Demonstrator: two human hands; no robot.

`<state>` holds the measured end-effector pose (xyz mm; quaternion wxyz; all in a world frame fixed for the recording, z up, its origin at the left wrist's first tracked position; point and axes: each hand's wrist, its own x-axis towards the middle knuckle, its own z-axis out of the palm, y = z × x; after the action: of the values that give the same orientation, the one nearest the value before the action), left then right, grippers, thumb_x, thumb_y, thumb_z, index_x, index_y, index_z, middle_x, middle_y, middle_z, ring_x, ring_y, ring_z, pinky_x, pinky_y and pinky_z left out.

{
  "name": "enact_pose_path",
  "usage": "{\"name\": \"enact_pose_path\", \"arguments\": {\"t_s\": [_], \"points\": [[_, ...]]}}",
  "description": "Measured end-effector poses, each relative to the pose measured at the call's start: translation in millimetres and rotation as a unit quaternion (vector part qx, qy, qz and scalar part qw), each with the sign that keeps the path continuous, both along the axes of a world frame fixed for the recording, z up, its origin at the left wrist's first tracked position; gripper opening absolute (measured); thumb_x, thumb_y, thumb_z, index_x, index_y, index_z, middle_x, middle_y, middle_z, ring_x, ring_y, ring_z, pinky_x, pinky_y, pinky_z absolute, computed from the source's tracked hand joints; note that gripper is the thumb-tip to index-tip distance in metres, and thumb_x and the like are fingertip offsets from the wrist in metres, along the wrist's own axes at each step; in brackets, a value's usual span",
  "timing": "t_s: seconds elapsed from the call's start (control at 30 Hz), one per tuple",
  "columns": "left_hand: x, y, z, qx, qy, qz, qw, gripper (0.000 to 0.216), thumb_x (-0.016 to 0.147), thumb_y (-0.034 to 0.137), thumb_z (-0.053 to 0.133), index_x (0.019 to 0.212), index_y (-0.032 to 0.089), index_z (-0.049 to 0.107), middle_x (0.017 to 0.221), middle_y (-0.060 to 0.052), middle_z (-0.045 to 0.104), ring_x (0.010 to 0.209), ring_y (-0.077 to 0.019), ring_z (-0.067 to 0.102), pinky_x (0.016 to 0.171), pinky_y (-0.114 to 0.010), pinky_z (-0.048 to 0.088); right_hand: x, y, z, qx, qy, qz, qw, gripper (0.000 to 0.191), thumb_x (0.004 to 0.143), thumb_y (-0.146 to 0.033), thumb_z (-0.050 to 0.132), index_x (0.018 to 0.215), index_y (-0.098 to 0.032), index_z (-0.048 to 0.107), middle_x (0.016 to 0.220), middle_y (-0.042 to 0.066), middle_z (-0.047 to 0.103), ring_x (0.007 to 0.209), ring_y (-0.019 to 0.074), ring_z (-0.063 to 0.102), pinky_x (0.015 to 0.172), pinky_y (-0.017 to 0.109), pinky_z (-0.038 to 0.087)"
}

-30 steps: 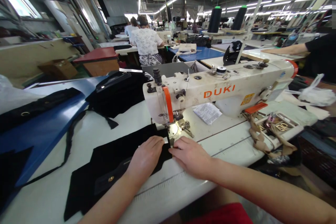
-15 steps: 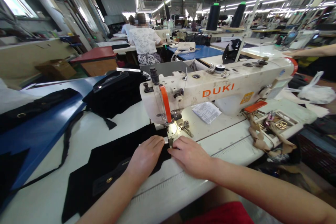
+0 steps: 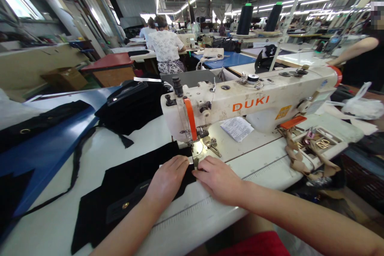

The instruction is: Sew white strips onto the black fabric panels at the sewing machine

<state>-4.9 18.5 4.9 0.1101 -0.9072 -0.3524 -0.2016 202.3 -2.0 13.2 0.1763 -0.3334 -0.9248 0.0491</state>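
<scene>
A black fabric piece [image 3: 129,178] lies flat on the white sewing table and runs up to the needle area of a sewing machine [image 3: 252,100] marked DUKI. My left hand [image 3: 169,176] rests on the fabric, fingers bent together and pressing it just left of the presser foot. A small white strip [image 3: 190,160] shows by its fingertips. My right hand [image 3: 220,178] is closed at the fabric's right edge, thumb and fingers pinching it in front of the needle plate [image 3: 198,148]. A dark flap with a gold clasp [image 3: 125,205] lies on the fabric beside my left forearm.
Another black piece [image 3: 132,108] lies behind the fabric. A folded printed paper [image 3: 237,129] sits under the machine arm. At right, a tray [image 3: 333,140] holds metal rings and tan straps. Black thread cones [image 3: 245,20] stand behind. A co-worker [image 3: 364,52] reaches in from the right.
Both my hands and the fabric keep nearly the same place. The co-worker at the right edge now shows more of the body, with the arm drawn in.
</scene>
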Motion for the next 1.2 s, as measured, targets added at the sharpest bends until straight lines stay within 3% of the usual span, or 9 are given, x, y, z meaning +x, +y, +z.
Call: {"name": "enact_pose_path", "arguments": {"t_s": [0.2,0.37,0.6,1.0,1.2], "points": [[-2,0,-3.3,-0.013,0.004,0.003,1.000,0.029,0.091,0.007,0.038,0.100,0.013,0.065,0.100,-0.011,0.070,0.098,-0.0229,0.065,0.086,-0.038,0.056,0,10,4.3,-0.018,0.014,0.001,1.000,0.019,0.094,-0.016,0.048,0.099,-0.015,0.066,0.089,0.007,0.061,0.088,0.0205,0.049,0.081,0.032,0.044],[-4,-3,-4.4,-0.001,0.022,0.011,1.000,0.034,0.091,0.008,0.035,0.105,0.011,0.067,0.106,-0.013,0.071,0.104,-0.0238,0.065,0.090,-0.040,0.055,-4,29,5.6,0.019,-0.031,-0.018,0.999,0.016,0.093,-0.016,0.052,0.100,-0.014,0.065,0.090,0.008,0.061,0.090,0.0217,0.051,0.083,0.033,0.044],[-5,-16,2.3,-0.092,-0.001,0.050,0.995,0.038,0.094,0.027,0.042,0.124,0.013,0.060,0.126,-0.012,0.064,0.120,-0.0232,0.058,0.100,-0.041,0.050,-6,38,-0.5,0.059,-0.064,0.002,0.996,0.014,0.094,-0.016,0.051,0.093,-0.014,0.065,0.087,0.007,0.060,0.087,0.0215,0.051,0.081,0.033,0.043],[2,9,-5.4,-0.088,-0.011,0.048,0.995,0.038,0.094,0.028,0.041,0.122,0.011,0.061,0.126,-0.014,0.064,0.119,-0.0251,0.059,0.100,-0.044,0.049,-1,54,-1.7,0.068,-0.058,0.000,0.996,0.014,0.092,-0.014,0.052,0.093,-0.013,0.065,0.086,0.007,0.061,0.082,0.0200,0.053,0.079,0.031,0.043],[1,-1,-7.1,-0.057,0.031,0.050,0.997,0.040,0.096,0.028,0.037,0.123,0.011,0.061,0.127,-0.013,0.064,0.119,-0.0237,0.059,0.100,-0.041,0.050,-1,50,-4.9,0.077,-0.039,0.004,0.996,0.013,0.091,-0.014,0.052,0.088,-0.014,0.065,0.083,0.006,0.061,0.080,0.0197,0.052,0.077,0.031,0.042]]}}
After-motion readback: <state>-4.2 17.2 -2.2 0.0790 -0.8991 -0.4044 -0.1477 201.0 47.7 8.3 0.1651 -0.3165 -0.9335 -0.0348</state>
